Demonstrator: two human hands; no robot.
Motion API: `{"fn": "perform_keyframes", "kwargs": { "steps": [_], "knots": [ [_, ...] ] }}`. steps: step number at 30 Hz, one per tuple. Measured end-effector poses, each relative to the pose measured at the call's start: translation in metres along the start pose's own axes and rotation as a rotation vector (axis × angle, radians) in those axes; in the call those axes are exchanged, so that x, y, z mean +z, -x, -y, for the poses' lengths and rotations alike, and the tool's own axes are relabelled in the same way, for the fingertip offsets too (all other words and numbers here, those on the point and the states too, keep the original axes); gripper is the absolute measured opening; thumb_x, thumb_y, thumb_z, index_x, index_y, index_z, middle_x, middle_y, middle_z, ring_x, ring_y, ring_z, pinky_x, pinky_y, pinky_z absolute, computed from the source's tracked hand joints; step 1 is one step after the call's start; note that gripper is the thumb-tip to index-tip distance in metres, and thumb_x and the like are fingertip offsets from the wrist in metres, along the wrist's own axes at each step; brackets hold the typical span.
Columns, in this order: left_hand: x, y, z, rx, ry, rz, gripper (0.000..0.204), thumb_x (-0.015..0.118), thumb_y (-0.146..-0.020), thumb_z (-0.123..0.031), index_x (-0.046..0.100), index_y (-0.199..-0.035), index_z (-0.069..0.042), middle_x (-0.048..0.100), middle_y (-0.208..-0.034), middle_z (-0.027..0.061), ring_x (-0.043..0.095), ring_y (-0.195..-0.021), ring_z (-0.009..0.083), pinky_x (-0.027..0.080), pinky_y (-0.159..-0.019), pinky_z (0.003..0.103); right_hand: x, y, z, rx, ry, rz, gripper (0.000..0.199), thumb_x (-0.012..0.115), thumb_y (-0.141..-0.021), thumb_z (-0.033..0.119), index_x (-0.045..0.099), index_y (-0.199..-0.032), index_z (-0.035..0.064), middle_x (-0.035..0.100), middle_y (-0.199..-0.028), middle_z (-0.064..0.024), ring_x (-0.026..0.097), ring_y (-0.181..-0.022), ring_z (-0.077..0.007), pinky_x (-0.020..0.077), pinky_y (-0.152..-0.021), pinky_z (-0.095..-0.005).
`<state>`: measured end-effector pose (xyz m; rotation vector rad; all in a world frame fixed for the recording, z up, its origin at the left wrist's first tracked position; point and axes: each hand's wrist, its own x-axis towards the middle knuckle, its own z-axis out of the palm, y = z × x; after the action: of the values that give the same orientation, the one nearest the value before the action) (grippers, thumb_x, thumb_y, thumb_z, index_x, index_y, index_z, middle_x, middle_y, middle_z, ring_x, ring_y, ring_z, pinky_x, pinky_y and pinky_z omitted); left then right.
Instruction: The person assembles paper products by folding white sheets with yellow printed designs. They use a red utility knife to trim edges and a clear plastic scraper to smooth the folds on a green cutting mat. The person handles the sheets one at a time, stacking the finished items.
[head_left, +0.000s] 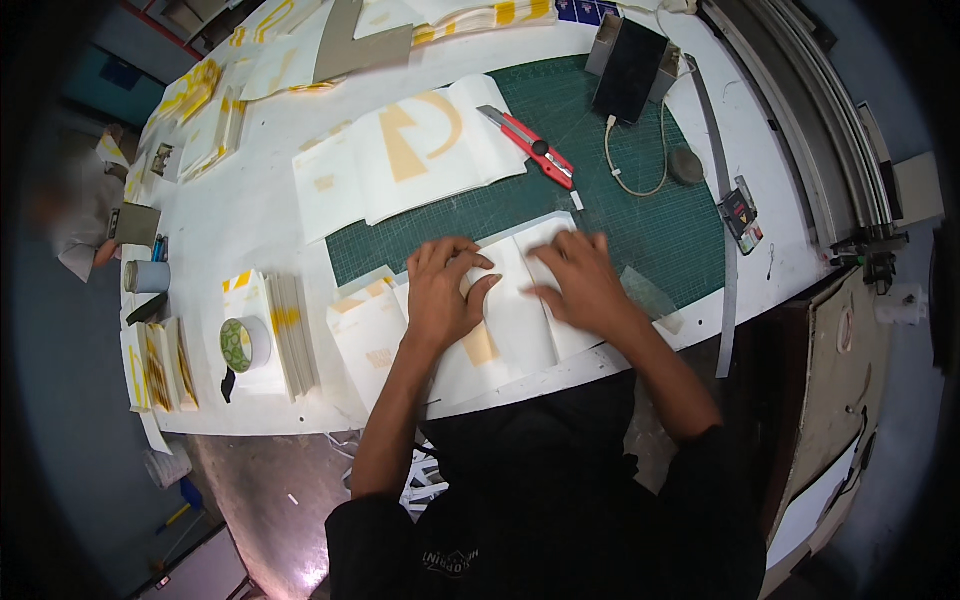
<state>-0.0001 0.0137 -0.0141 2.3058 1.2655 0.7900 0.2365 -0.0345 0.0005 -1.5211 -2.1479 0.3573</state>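
A white folded paper sheet (510,345) with a pale orange print lies at the table's front edge, a crease running down its right part. My left hand (440,295) rests on it left of the crease, fingers bent and apart, thumb pointing right. On the right part my right hand (583,285) presses with spread fingers, slightly blurred. Neither hand grips anything. Just beyond, a second printed sheet (400,150) lies spread out, with a red utility knife (540,150) at its right edge. Both sheets lie partly on a green cutting mat (660,240).
A phone (630,70) leans on a grey stand with a cable; a dark round object (685,166) sits beside it. A metal ruler (712,130) lies along the right. At left, a tape roll (245,344) rests on stacked paper (290,350). Another person (85,210) is at the far left.
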Motion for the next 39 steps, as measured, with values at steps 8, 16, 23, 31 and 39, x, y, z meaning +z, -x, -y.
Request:
{"fn": "perform_keyframes", "kwargs": {
  "steps": [8,16,23,31,39],
  "knots": [
    [0.0,0.002,-0.002,-0.035,0.04,0.02,0.018,0.087,-0.082,-0.017,0.078,-0.097,-0.011,0.069,-0.119,0.0065,0.058,-0.12,0.0298,0.038,-0.105,0.045,-0.036,0.105,0.015,0.128,-0.117,0.085,0.06,0.089,-0.084,0.033,0.066,-0.133,0.0098,0.057,-0.115,-0.0139,0.055,-0.113,-0.0337,0.0349,-0.099,-0.0539],
    [0.002,0.001,0.003,-0.022,0.054,0.012,0.018,0.087,-0.083,-0.017,0.078,-0.097,-0.011,0.069,-0.118,0.0057,0.058,-0.119,0.0286,0.038,-0.104,0.044,-0.044,0.121,-0.044,0.671,0.085,-0.191,0.043,0.09,-0.086,0.03,0.064,-0.107,0.0039,0.065,-0.109,-0.0171,0.062,-0.11,-0.035,0.0412,-0.101,-0.0506],
    [0.002,0.002,0.004,-0.012,0.06,0.001,0.019,0.087,-0.083,-0.019,0.078,-0.097,-0.011,0.069,-0.118,0.0058,0.059,-0.117,0.0279,0.038,-0.104,0.044,-0.016,0.096,-0.003,0.094,-0.22,-0.256,0.036,0.089,-0.086,0.017,0.071,-0.113,0.0034,0.066,-0.082,-0.008,0.062,-0.072,-0.0247,0.046,-0.075,-0.0375],
    [0.0,0.0,0.003,0.007,0.048,0.0,0.017,0.085,-0.086,-0.021,0.079,-0.099,-0.011,0.068,-0.116,0.0047,0.059,-0.114,0.0268,0.037,-0.106,0.043,0.015,-0.04,-0.029,-0.082,0.051,-0.238,0.034,0.082,-0.09,0.018,0.076,-0.12,0.0017,0.072,-0.087,-0.0118,0.064,-0.076,-0.0276,0.0427,-0.076,-0.0414],
    [0.004,0.002,0.004,-0.028,0.048,0.001,0.018,0.085,-0.086,-0.022,0.079,-0.099,-0.012,0.067,-0.118,0.0048,0.058,-0.115,0.0267,0.038,-0.104,0.043,-0.008,0.03,-0.011,-0.102,0.018,0.043,0.036,0.084,-0.088,0.023,0.078,-0.121,0.0091,0.066,-0.084,-0.0095,0.066,-0.081,-0.0258,0.0425,-0.079,-0.042]
  ]
}}
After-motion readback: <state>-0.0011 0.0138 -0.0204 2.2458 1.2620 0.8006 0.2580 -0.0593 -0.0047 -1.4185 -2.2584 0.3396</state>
